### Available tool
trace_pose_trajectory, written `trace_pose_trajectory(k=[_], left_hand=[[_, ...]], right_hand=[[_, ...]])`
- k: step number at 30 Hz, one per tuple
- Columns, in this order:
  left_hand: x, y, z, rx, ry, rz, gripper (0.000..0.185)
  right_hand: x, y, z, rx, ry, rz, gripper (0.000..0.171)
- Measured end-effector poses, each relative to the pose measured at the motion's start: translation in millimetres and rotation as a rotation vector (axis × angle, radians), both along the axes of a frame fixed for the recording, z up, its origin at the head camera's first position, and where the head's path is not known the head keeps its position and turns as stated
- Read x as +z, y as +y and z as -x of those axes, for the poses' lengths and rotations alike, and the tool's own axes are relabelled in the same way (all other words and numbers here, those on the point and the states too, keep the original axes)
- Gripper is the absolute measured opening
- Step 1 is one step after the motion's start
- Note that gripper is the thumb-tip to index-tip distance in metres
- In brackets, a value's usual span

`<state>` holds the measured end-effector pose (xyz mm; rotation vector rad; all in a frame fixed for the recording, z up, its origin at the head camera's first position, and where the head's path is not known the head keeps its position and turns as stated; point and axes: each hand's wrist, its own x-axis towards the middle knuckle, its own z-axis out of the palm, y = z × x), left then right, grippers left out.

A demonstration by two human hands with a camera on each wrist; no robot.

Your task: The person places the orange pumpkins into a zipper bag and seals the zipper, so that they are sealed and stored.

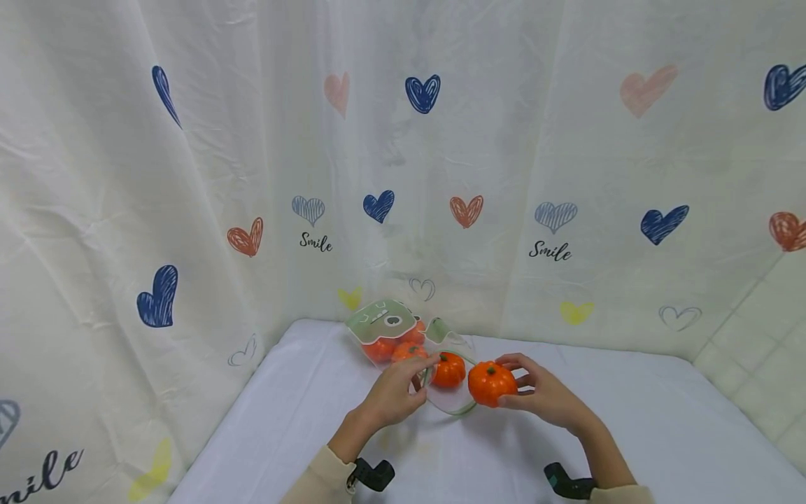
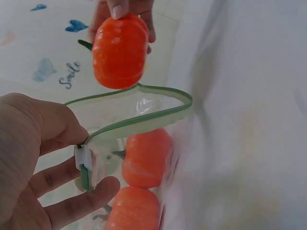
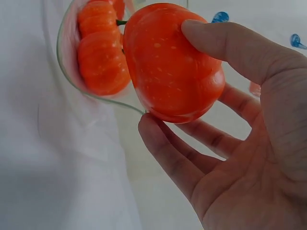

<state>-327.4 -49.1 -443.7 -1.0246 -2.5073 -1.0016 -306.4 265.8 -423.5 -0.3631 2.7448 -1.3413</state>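
An orange toy pumpkin (image 1: 492, 384) with a green stem is gripped between the thumb and fingers of my right hand (image 1: 549, 396), at the bag's mouth. My left hand (image 1: 395, 393) pinches the rim of a clear zip bag (image 2: 139, 120) by its green zipper edge, near the white slider (image 2: 83, 157). The mouth of the bag gapes toward the right hand. Inside lie several more orange pumpkins (image 3: 103, 62), one of them (image 1: 449, 371) just within the opening. In the right wrist view the held pumpkin (image 3: 172, 64) covers part of the bag.
A green cartoon face is printed on the bag's far end (image 1: 384, 318). The bag lies on a white cloth-covered table (image 1: 598, 392). Behind stands a white curtain (image 1: 491, 154) with hearts and "Smile" lettering. Tiles (image 1: 768, 336) show at the right.
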Motion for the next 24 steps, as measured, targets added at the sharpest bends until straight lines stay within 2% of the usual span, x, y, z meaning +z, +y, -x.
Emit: trace_pose_trajectory(k=[14,24], left_hand=[[-1.3,-0.3,1.1,0.005,0.003,-0.007,0.062],[-0.9,0.3,0.0,0.008,-0.008,-0.016,0.064]], right_hand=[[-13.0,-23.0,2.8,0.093,-0.021,-0.005,0.065],[-23.3,-35.2,5.9,0.064,0.011,-0.017,0.067]])
